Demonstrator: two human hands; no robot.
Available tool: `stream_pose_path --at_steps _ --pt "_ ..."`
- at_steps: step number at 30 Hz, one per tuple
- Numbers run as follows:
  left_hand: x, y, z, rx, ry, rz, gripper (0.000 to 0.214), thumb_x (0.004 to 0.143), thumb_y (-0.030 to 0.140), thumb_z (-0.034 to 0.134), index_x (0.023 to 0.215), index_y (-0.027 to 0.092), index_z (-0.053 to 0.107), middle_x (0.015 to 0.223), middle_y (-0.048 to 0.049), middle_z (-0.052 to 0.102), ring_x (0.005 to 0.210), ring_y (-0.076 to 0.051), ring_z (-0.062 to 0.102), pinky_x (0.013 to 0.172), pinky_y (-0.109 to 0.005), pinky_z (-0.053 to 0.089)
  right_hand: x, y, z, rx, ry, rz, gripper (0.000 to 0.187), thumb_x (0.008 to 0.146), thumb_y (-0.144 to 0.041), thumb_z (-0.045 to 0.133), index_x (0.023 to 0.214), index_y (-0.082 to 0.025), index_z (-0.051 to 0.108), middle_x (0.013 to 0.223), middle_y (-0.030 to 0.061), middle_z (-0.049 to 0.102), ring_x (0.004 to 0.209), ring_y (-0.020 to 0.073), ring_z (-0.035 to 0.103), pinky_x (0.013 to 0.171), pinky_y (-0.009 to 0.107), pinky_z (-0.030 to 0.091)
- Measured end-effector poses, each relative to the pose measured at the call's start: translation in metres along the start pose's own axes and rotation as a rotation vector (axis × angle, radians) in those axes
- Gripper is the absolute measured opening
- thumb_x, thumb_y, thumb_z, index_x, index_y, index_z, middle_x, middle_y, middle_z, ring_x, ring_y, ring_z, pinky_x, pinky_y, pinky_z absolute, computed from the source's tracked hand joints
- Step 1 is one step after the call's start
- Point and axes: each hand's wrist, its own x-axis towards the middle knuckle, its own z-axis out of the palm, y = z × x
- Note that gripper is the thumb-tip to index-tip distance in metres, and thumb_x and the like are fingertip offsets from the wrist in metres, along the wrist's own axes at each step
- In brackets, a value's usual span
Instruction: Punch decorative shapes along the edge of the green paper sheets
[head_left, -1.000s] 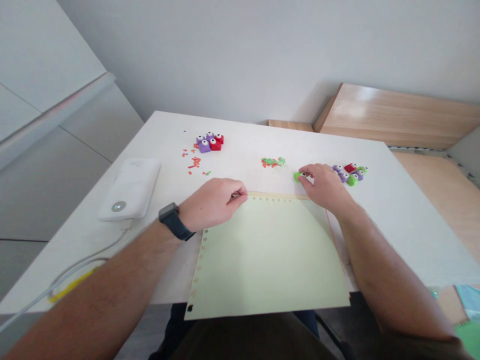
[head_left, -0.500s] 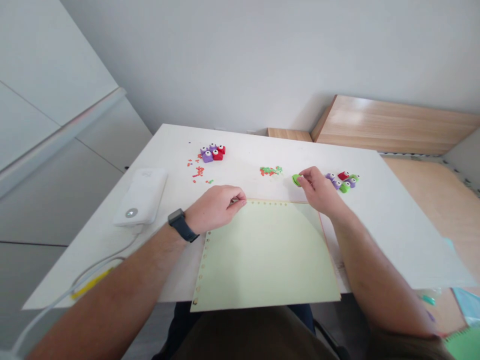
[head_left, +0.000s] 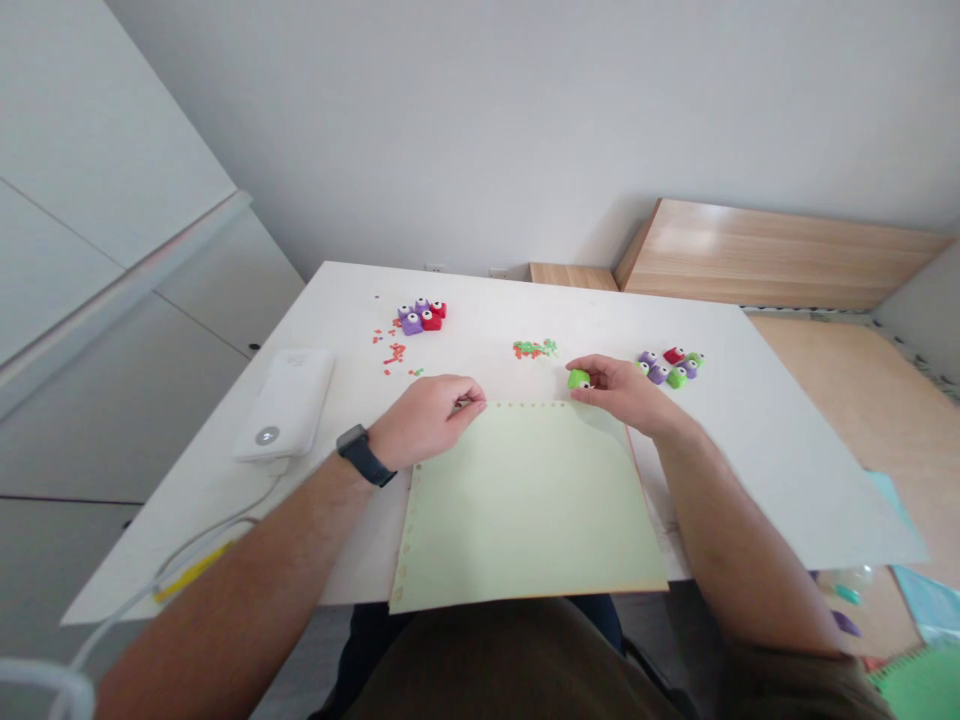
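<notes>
Left hand — curled at the pale green sheet, hold unclear | right hand — fingers closed on a green craft punch

White power bank, its cable, and perhaps a yellow pencil

bare left hand curled into a tight pinch, wrist low; bare right hand half-closed, angled inward, palm down.
</notes>
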Motion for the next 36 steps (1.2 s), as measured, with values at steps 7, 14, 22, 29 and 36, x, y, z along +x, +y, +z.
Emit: stream_pose_path --at_steps 7,14,22,29,36 --pt "0.0 -0.004 0.002 -0.012 0.023 0.002 0.022 0.099 0.035 0.053 0.092 0.021 0.07 0.093 -0.0017 0.075 0.086 -0.018 0.068 0.079 -0.032 0.047 -0.004 -0.015 -0.004 -0.147 -0.091 -0.005 0.044 0.082 -0.036 0.075 0.125 -0.024 0.072 0.104 0.0029 0.074 0.09 0.0197 0.063 0.084 0.035 0.048" --pt "0.0 -0.004 0.001 -0.024 0.044 -0.001 0.021 0.099 0.035 0.054 0.093 0.021 0.07 0.093 -0.0017 0.075 0.086 -0.018 0.067 0.08 -0.032 0.047 -0.008 -0.021 -0.006 -0.15 -0.195 0.001 0.045 0.081 -0.037 0.076 0.125 -0.026 0.071 0.117 0.003 0.074 0.104 0.0223 0.065 0.095 0.037 0.05" --pt "0.0 -0.003 0.001 -0.022 0.064 -0.003 0.02 0.098 0.033 0.055 0.093 0.021 0.07 0.093 -0.0015 0.075 0.086 -0.018 0.068 0.081 -0.032 0.047 -0.012 -0.026 -0.007 -0.261 -0.232 -0.022 0.045 0.086 -0.041 0.072 0.129 -0.027 0.07 0.126 0.0037 0.073 0.108 0.0234 0.067 0.101 0.04 0.05" --pt "-0.001 -0.002 0.001 -0.022 0.055 -0.009 0.019 0.098 0.032 0.056 0.092 0.021 0.07 0.092 -0.0006 0.075 0.085 -0.018 0.067 0.08 -0.032 0.047 -0.013 -0.025 -0.007 -0.28 -0.255 -0.031 0.043 0.09 -0.039 0.068 0.131 -0.026 0.068 0.13 0.0046 0.072 0.113 0.0238 0.068 0.106 0.041 0.05" --pt "-0.001 0.0 0.001 -0.015 0.043 -0.013 0.019 0.098 0.032 0.055 0.093 0.022 0.07 0.094 -0.0011 0.075 0.087 -0.019 0.068 0.08 -0.032 0.047 -0.014 -0.025 -0.006 -0.351 -0.245 -0.055 0.044 0.086 -0.038 0.071 0.129 -0.027 0.068 0.13 0.0037 0.072 0.111 0.0245 0.067 0.103 0.041 0.051"
